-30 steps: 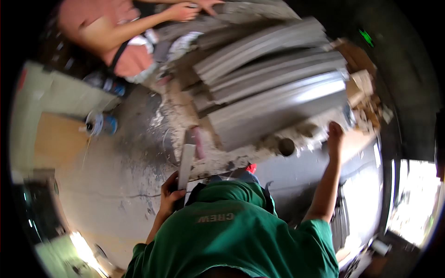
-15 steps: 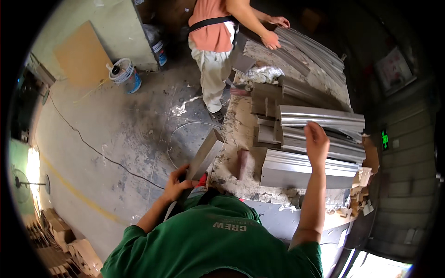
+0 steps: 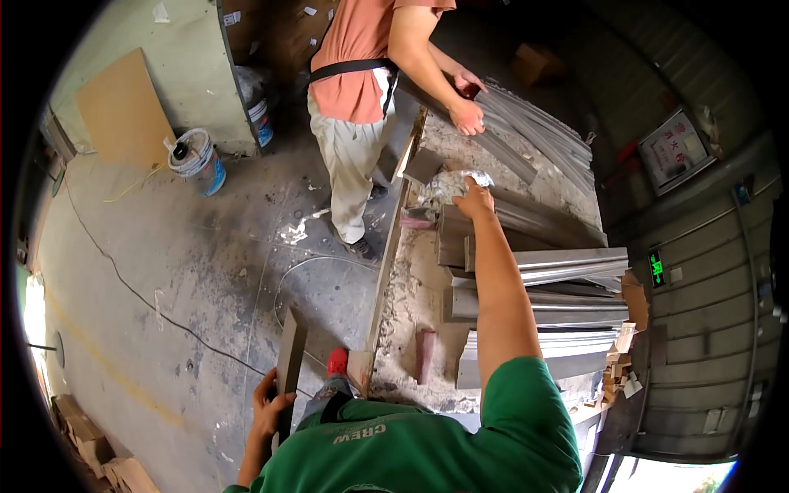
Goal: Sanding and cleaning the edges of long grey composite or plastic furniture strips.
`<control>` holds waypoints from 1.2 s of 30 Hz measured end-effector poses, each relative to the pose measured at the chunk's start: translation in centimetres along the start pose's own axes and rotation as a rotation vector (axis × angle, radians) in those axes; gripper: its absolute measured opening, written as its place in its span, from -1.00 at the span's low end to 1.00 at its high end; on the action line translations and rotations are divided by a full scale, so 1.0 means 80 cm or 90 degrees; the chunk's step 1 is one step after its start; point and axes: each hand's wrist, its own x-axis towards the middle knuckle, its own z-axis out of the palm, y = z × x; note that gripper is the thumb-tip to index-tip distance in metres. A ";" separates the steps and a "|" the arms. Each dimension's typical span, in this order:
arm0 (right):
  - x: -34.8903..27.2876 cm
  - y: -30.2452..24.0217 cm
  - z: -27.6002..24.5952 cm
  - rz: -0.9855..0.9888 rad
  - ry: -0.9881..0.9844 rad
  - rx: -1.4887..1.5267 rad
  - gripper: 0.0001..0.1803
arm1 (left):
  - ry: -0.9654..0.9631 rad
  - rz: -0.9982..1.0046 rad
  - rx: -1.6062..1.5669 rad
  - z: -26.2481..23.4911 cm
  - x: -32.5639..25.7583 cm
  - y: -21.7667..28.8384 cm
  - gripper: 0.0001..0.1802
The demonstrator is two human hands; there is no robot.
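Note:
My left hand (image 3: 267, 404) is wrapped round a grey metal profile (image 3: 291, 349), which stands up at a tilt beside the workbench (image 3: 403, 316). My right arm stretches across the bench. At its end my right hand (image 3: 475, 199) reaches onto a crumpled whitish rag or plastic sheet (image 3: 440, 187), its thumb and fingers apart; the fingertips are partly hidden against it. Beneath and beside this arm lie several grey metal profiles (image 3: 567, 261), stacked side by side. A dull reddish block (image 3: 425, 357) rests on the bench near me.
Across the bench a co-worker in an orange shirt (image 3: 357, 90) handles long grey profiles (image 3: 538, 127). A bucket (image 3: 197, 162) stands on the floor at left, near a leaning brown board (image 3: 127, 111). A cable (image 3: 156, 316) crosses the floor. Cardboard pieces (image 3: 616, 370) lie by the bench's right end.
My right hand has moved forward and left from above the stacked profiles to the crumpled rag. My left hand has lowered to the left with its profile, now more upright.

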 end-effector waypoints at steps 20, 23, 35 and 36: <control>0.060 0.150 -0.052 0.032 0.556 0.054 -0.55 | -0.192 0.193 0.055 0.062 0.097 0.115 -0.06; 0.035 0.188 -0.056 0.118 0.467 0.282 -0.57 | -0.190 0.247 0.062 0.076 0.100 0.129 -0.06; -0.203 0.171 -0.146 -0.077 0.200 1.235 -0.54 | -0.133 0.636 0.328 0.112 0.094 0.149 -0.01; -0.240 0.118 -0.158 -0.033 0.130 1.312 -0.50 | -0.139 0.639 0.329 0.115 0.091 0.150 -0.01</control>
